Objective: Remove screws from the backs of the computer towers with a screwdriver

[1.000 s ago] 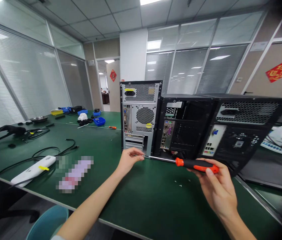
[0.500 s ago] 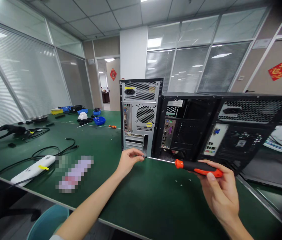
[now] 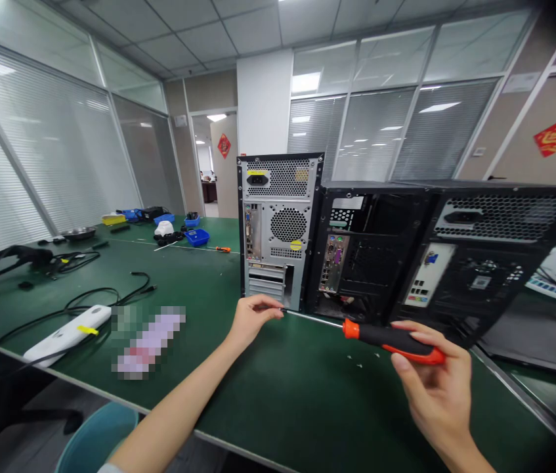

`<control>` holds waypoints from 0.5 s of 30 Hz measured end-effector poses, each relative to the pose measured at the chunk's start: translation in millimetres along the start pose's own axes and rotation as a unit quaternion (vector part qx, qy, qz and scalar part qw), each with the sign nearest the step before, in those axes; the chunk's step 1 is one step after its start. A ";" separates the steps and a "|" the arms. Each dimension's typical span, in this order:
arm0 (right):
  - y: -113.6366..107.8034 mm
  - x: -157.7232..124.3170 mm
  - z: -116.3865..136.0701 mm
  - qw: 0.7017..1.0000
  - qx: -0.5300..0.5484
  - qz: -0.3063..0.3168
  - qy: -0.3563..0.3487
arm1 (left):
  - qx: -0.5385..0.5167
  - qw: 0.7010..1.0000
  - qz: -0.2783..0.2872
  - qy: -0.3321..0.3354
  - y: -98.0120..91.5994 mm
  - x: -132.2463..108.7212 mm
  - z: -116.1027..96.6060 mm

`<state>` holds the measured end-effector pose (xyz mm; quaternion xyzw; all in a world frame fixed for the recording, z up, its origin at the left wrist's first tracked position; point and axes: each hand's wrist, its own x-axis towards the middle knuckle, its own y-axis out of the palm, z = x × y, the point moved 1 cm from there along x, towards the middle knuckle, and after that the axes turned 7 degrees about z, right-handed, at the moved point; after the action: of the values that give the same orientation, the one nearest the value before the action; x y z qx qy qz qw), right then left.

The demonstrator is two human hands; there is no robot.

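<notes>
My right hand [image 3: 438,381] grips a screwdriver [image 3: 386,338] by its black and orange handle. Its long metal shaft points left, slightly upward. My left hand [image 3: 253,318] is closed in a pinch right at the dark tip of the shaft; anything small between the fingertips is too hidden to make out. Just behind the tip stands a computer case [image 3: 278,223] with its silver back panel facing me. To its right are two black computer cases, a middle one [image 3: 371,256] with an open upper bay and a right one [image 3: 484,243]. A few small screws [image 3: 359,366] lie below the screwdriver handle.
On the left of the green table [image 3: 199,289] lie a white power strip [image 3: 68,335] with black cables and a blurred-out flat item [image 3: 152,341]. Farther back are blue trays [image 3: 197,237], an orange screwdriver [image 3: 223,249] and a metal bowl [image 3: 79,233]. A teal bin [image 3: 98,437] stands below the edge.
The fingers of my right hand have loosened and shifted on the handle, with the thumb now below it. The screwdriver has barely moved, and my left hand stays at its tip.
</notes>
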<state>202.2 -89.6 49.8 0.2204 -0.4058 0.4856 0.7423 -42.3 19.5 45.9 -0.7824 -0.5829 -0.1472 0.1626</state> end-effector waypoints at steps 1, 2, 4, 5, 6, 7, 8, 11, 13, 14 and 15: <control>0.6 0.2 0.7 1.000 0.000 0.006 -0.019 | -0.003 1.000 0.005 -0.002 0.0 -0.3 0.7; 1.0 0.1 1.1 0.999 0.000 0.014 -0.038 | -0.005 1.000 0.010 -0.005 0.0 -0.6 1.5; 0.9 -0.8 1.4 0.997 -0.006 0.027 -0.071 | -0.008 1.000 0.019 -0.011 0.1 -0.7 3.0; 0.5 -1.5 1.5 0.996 -0.010 0.033 -0.084 | -0.007 1.000 0.022 -0.013 0.1 -0.7 3.6; -0.1 -2.2 1.7 0.995 -0.015 0.039 -0.093 | -0.007 1.000 0.023 -0.014 0.0 -0.5 4.0; -0.7 -2.8 2.0 0.994 -0.018 0.044 -0.099 | -0.007 1.000 0.022 -0.016 -0.1 -0.4 4.2; -1.2 -3.2 2.4 0.993 -0.021 0.048 -0.105 | -0.008 1.000 0.020 -0.016 -0.2 -0.2 4.3; -1.7 -2.6 4.0 0.991 -0.030 0.059 -0.113 | -0.012 1.000 0.014 -0.018 -0.6 0.4 4.5; -1.0 -1.0 4.9 0.990 -0.038 0.063 -0.118 | -0.017 1.000 0.013 -0.017 -1.1 1.2 5.2; -0.3 0.0 5.2 0.990 -0.042 0.066 -0.120 | -0.023 0.999 0.015 -0.015 -1.6 1.9 5.8; 0.6 0.9 5.5 0.989 -0.048 0.071 -0.123 | -0.033 0.999 0.019 -0.014 -2.4 2.9 6.4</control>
<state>199.7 -92.8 53.7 0.2136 -0.5313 0.4861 0.6602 -43.5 25.3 41.6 -0.8004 -0.5646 -0.1526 0.1312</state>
